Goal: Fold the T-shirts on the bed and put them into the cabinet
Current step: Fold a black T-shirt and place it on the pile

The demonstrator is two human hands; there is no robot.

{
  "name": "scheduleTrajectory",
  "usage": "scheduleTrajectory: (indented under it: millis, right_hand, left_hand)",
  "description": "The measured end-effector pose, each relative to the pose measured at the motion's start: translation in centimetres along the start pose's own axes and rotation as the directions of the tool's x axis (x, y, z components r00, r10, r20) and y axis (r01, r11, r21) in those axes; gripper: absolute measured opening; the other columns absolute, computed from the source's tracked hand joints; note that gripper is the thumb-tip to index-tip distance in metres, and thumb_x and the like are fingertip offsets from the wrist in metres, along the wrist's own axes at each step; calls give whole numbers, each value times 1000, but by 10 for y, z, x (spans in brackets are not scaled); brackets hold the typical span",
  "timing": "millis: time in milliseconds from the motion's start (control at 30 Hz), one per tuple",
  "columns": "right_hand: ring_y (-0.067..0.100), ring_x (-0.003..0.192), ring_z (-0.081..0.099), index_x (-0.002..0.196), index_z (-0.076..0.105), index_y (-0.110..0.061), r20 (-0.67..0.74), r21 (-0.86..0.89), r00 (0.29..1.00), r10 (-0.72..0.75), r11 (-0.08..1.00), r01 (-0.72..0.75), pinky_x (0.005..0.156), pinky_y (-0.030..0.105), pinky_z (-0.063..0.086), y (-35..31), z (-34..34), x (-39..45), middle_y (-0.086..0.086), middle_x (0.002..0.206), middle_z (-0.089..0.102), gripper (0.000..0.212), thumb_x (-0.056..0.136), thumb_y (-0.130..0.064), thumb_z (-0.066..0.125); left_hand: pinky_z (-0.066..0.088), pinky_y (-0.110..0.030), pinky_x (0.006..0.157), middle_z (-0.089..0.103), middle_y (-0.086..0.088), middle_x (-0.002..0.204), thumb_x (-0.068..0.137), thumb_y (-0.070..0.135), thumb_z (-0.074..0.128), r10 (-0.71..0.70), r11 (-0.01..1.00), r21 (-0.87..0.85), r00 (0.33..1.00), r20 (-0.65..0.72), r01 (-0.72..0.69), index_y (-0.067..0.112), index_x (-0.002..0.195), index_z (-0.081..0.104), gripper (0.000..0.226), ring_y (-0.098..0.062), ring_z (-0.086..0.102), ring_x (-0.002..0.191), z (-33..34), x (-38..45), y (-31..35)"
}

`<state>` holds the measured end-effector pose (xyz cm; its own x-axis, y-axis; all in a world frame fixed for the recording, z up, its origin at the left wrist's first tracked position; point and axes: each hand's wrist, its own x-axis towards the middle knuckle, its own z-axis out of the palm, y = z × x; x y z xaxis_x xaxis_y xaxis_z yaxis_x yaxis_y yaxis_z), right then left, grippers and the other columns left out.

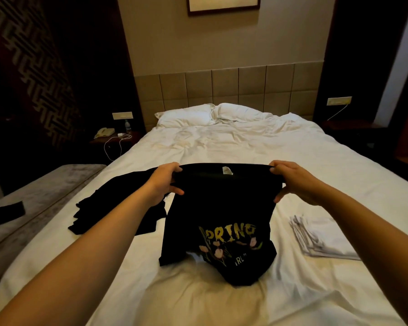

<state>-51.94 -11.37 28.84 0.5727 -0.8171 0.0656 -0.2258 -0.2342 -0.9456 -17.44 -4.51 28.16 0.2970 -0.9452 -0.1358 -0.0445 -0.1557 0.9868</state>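
We hold the soft black T-shirt [222, 208] above the rumpled white bed [245, 142], left hand [166, 182] and right hand [292, 182] fingers pinching its top edge; its printed hem touches the sheet at 6 o'clock.

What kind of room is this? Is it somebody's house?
Probably a hotel bedroom, not a house. There is a big bed with white sheets and a padded headboard, plus a desk telephone on the nightstand under a wall switch panel, the way hotels set rooms up.
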Motion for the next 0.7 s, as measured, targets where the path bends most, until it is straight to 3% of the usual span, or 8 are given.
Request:
scheduleTrajectory:
  millis: [100,200,333,433,500,533,633,700]
  right_hand:
    - [28,93,68,109,66,-2,157,41,986,50,998,-57,71,40,58,18,-12,-3,15,101,67,35,95,-33,58]
    - [30,101,70,117,67,-2,276,-37,955,107,994,-101,83,34,56,33,-21,-3,16,109,72,32,86,-11,70]
    - [31,85,72,98,72,3,167,-155,979,117,984,-91,76,34,59,50,-23,5,20,92,73,12,91,-6,67]
    - [31,76,71,92,69,2,49,-256,996,81,965,-66,67,38,61,59,-22,14,17,82,68,23,95,-21,65]
    - [33,77,70,95,67,1,-35,-162,997,63,984,-68,64,40,60,65,-22,18,14,83,66,27,97,-25,61]
    - [33,77,69,97,66,0,-68,-92,996,56,994,-62,62,40,59,68,-21,19,13,83,66,27,98,-26,60]
    - [32,64,60,95,67,1,-12,-17,1000,9,1000,-9,52,33,50,76,-20,23,14,74,65,27,92,-26,66]
    - [26,69,62,99,70,2,119,-35,992,33,999,-29,58,31,50,79,-20,25,14,79,67,21,89,-17,71]
  left_hand:
    - [46,-32,43,43,-12,78,100,15,42,166,912,380,986,-7,-151,7,80,53,24,-30,52,66,-1,2,-8]
    - [47,-33,48,40,-6,67,104,17,41,218,766,604,973,77,-219,11,71,41,34,-24,50,59,-2,7,-19]
    - [33,-32,54,35,-5,65,102,13,45,105,846,514,990,98,-141,15,65,37,38,-21,36,56,-1,19,-30]
    - [38,-31,60,51,-2,65,96,10,58,7,907,408,974,225,-101,19,60,56,38,-17,49,60,-8,25,-35]
    - [47,-29,70,69,-2,80,91,5,67,-71,909,408,932,354,-86,13,85,72,12,-16,64,75,-15,26,-36]
    - [51,-28,76,73,-6,93,90,3,69,-101,893,441,914,392,-91,9,102,73,14,-18,68,85,-18,28,-38]
    - [55,-26,79,72,-15,112,96,4,64,-89,833,538,931,354,-125,6,115,70,20,-19,69,93,-16,40,-46]
    - [55,-25,74,72,-17,113,100,10,59,-53,849,518,961,271,-100,5,114,70,19,-20,69,91,-15,49,-53]
